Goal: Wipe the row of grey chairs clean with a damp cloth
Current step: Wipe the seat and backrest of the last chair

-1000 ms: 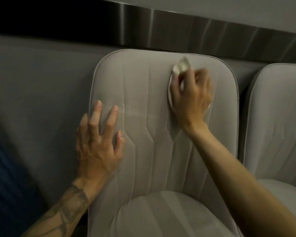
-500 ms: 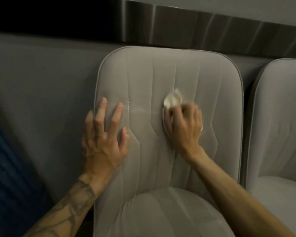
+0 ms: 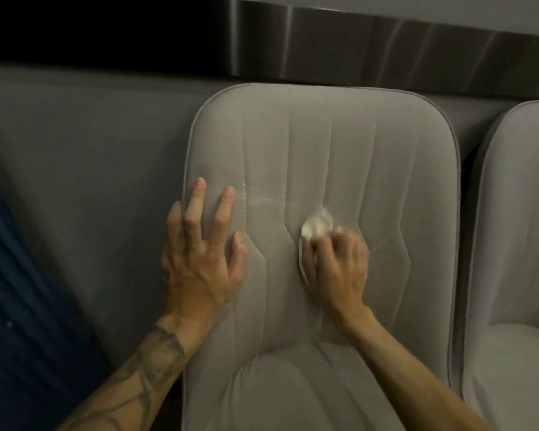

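A grey padded chair [image 3: 339,144] with stitched vertical seams fills the middle of the head view. My right hand [image 3: 336,269] grips a small white cloth [image 3: 316,227] and presses it against the middle of the backrest; the hand is blurred. Only the top of the cloth shows above my fingers. My left hand [image 3: 203,253] lies flat with spread fingers on the left edge of the same backrest. A pale streak runs across the backrest between the two hands.
A second grey chair [image 3: 520,244] stands close on the right, cut off by the frame. Behind the chairs are a grey wall [image 3: 84,169] and a brushed metal strip [image 3: 386,48]. Something dark blue [image 3: 19,306] sits at the lower left.
My right hand has drawn the cloth down from the top of the backrest to its middle. My left hand has stayed on the left edge.
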{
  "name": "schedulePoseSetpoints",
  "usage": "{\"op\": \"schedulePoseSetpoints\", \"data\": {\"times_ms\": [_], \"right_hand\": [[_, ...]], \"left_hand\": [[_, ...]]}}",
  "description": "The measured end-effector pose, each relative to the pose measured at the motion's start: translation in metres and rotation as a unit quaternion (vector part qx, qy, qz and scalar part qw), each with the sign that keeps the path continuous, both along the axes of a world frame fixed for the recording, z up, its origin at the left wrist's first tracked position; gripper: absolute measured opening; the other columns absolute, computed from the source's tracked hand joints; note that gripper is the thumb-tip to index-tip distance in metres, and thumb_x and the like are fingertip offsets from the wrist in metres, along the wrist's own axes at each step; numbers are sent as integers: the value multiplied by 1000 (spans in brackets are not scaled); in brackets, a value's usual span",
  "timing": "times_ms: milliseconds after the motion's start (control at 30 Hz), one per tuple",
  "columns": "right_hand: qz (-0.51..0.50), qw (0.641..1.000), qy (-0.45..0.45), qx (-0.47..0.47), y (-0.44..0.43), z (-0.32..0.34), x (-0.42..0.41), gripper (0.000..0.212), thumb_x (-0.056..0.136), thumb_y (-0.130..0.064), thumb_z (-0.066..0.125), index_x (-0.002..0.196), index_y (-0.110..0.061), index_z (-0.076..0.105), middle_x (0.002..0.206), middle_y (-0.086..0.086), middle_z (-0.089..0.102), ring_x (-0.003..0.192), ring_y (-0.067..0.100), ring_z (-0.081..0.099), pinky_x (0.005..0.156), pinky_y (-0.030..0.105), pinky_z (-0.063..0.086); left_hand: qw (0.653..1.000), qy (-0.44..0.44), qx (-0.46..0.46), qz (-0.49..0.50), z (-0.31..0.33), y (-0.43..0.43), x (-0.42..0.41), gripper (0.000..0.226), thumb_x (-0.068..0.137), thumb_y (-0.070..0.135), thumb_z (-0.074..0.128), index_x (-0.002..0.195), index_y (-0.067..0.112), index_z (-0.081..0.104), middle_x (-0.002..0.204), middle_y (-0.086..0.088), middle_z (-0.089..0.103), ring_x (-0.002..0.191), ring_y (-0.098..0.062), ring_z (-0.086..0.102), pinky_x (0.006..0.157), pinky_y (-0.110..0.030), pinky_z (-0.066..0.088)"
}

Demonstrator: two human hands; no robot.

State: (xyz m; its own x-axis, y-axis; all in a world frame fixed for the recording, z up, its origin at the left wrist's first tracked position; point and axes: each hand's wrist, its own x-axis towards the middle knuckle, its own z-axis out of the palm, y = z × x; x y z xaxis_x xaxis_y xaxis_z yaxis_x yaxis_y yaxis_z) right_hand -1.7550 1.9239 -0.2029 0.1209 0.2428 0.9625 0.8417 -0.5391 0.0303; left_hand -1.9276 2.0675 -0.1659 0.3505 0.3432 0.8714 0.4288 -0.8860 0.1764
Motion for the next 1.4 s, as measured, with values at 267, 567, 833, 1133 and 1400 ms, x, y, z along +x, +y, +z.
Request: {"op": "schedulePoseSetpoints", "data": {"times_ms": [267,567,833,1133,1400], "right_hand": [[-1,998,42,-39,-7,-58,-19,16,100,-27,61,97,-12,64,93,13,54,77,31,51,63,41,43],[1,999,52,10,1,-20,3,19,102,-31,59,92,-16,54,94,12,53,85,28,47,70,39,36],[55,968,-67,-235,-35,-91,-2,17,96,-27,66,103,-14,57,92,10,49,76,34,56,66,41,35],[-46,993,24,107,31,86,8,28,104,-31,54,85,-10,57,87,13,52,74,25,45,63,37,35],[-24,999,-43,15,41,137,1,30,104,-32,52,89,-8,60,89,17,54,74,32,50,62,43,41]], "left_hand": [[1000,-2,8,3,-1,4,0,62,101,39,46,161,30,34,169,-5,18,139,-44,38,100,-60,47],[1000,-3,9,-6,0,1,-2,60,103,39,46,161,27,35,168,-8,20,138,-46,39,107,-59,45],[1000,-9,5,-3,1,-1,-1,60,101,36,50,159,26,39,167,-8,22,137,-45,40,102,-59,46],[1000,-7,0,-10,-1,2,-1,64,100,37,50,161,29,35,169,-6,19,139,-44,38,103,-61,47],[1000,-7,1,-8,0,1,-1,63,100,37,51,161,29,35,169,-6,20,139,-44,38,103,-59,47]]}}
